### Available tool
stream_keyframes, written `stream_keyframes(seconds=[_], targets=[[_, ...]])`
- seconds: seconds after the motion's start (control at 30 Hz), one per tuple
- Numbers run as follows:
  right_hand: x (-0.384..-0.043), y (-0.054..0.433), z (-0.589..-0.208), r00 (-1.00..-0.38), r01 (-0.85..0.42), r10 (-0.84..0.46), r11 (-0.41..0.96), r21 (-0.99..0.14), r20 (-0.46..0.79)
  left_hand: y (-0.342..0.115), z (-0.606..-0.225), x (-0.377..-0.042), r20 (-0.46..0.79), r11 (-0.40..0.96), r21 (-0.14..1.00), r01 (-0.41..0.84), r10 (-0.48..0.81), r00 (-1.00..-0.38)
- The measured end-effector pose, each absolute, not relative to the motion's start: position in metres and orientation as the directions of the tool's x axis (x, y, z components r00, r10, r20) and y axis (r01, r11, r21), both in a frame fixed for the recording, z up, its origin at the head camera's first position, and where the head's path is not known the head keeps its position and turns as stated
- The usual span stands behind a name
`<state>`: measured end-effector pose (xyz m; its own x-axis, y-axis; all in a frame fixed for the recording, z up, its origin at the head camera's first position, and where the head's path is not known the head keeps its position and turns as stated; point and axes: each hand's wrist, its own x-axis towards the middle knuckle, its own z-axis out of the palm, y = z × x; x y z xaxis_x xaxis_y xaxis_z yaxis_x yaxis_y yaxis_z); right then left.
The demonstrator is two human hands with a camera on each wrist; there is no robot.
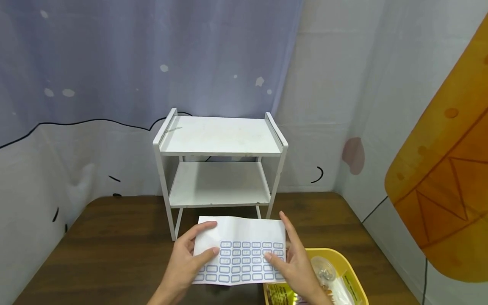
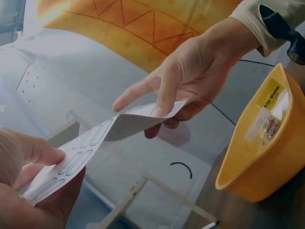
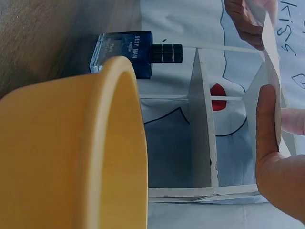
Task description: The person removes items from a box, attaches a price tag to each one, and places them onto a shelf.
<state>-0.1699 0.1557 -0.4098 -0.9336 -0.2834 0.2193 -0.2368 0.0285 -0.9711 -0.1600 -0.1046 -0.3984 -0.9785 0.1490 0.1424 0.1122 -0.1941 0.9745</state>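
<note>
A creased white sheet of sticker labels (image 1: 244,231), printed with rows of small blue-edged boxes, is held up over the table. My left hand (image 1: 184,260) pinches its left side, thumb on the printed face. At the right side my right hand (image 1: 297,267) grips it with the thumb in front and other fingers behind; the index finger points up past the edge. In the left wrist view the sheet (image 2: 95,138) bends between both hands. A blue bottle with a black cap (image 3: 136,52) stands on the table in the right wrist view; the sheet hides it from the head view.
Behind the hands stands a white two-tier shelf (image 1: 221,182) on the brown wooden table (image 1: 95,245). A yellow basket (image 1: 337,256) at the front right contains a clear round container (image 1: 323,269) and several packets. Patterned curtains (image 1: 190,55) surround the table.
</note>
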Motion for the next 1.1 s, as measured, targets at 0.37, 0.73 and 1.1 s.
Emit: stream_keyframes(seconds=[0.37,0.73,1.1], targets=[[-0.172,0.149,-0.408,-0.962,-0.268,-0.097,0.142,-0.953,0.256,-0.092,-0.392,-0.159,0.236,-0.169,0.964,0.208,0.166,-0.958],[-0.168,0.14,-0.4,-0.821,-0.497,-0.001,0.491,-0.715,0.57,-0.082,-0.388,-0.158,0.243,-0.134,0.966,0.221,0.188,-0.951],[-0.158,0.125,-0.382,-0.617,-0.786,-0.363,0.319,-0.529,0.698,-0.078,-0.389,-0.161,0.355,-0.083,0.934,0.347,0.31,-0.882]])
